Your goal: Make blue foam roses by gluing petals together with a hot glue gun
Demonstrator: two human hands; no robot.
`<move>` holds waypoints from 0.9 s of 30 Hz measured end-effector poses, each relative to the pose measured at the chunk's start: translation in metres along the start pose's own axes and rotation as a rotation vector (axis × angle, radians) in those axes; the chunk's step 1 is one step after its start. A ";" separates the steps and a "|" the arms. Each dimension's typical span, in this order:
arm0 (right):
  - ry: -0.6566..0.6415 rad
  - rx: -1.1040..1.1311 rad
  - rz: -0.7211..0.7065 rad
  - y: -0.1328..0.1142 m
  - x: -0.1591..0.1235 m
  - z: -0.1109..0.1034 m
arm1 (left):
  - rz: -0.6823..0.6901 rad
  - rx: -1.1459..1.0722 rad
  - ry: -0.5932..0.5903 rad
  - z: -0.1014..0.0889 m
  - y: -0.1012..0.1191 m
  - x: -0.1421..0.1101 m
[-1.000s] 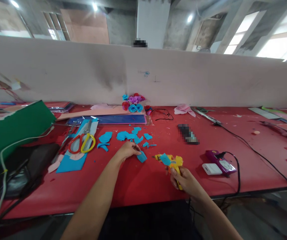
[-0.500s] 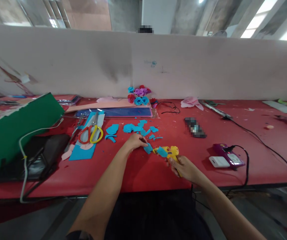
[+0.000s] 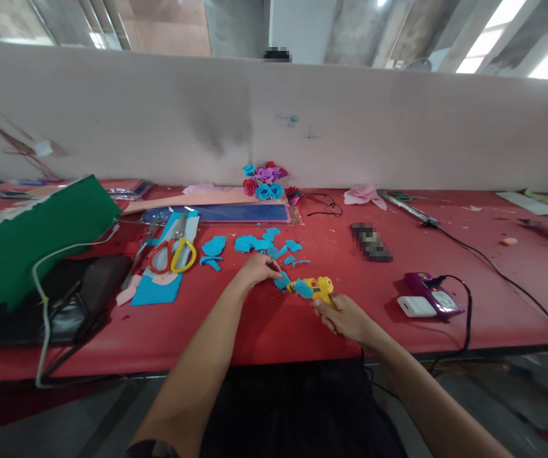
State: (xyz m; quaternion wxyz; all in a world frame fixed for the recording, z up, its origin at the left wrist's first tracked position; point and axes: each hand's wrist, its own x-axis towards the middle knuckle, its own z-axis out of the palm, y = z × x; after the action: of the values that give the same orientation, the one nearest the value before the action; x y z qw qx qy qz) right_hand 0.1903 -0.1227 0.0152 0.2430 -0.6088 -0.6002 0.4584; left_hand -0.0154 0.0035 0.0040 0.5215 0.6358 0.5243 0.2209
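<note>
Pinched in my left hand (image 3: 259,270) is a small blue paper petal (image 3: 282,280), held just above the red table. My right hand (image 3: 343,315) grips a yellow hot glue gun (image 3: 320,287) by its handle, its nozzle pointing left at the petal. Nozzle and petal look very close; whether they touch I cannot tell. A second blue paper piece (image 3: 303,289) shows against the front of the glue gun. Beyond my left hand lie several cut blue paper pieces (image 3: 250,243), with a larger petal-shaped blue piece (image 3: 213,245) to their left.
Scissors (image 3: 178,251) with red and yellow handles rest on blue paper (image 3: 157,291) at left. A paper flower bunch (image 3: 267,181) stands by the white partition. At right are a dark phone-like object (image 3: 372,242) and a purple power box (image 3: 440,299) with a white adapter (image 3: 416,306).
My right hand has brought the glue gun slightly left, so its nozzle is closer to the petal. My left hand stays nearly in place with the petal.
</note>
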 end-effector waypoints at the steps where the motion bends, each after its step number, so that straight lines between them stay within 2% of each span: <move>1: 0.011 -0.002 0.005 0.000 0.000 0.000 | 0.001 0.006 0.001 0.000 0.000 0.000; 7: 0.045 0.025 0.031 0.000 0.002 -0.003 | 0.024 0.058 -0.003 -0.001 -0.002 0.001; 23: 0.107 -0.070 0.013 -0.001 0.003 -0.009 | 0.026 -0.024 -0.021 -0.002 -0.008 0.006; 27: 0.112 -0.072 0.018 -0.002 0.003 -0.008 | 0.031 0.015 -0.024 -0.003 -0.009 0.007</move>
State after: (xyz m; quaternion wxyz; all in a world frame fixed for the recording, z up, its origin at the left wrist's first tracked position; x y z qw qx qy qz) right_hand 0.1958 -0.1173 0.0197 0.2498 -0.6472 -0.5962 0.4041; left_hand -0.0190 0.0098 -0.0046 0.5196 0.6504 0.5098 0.2171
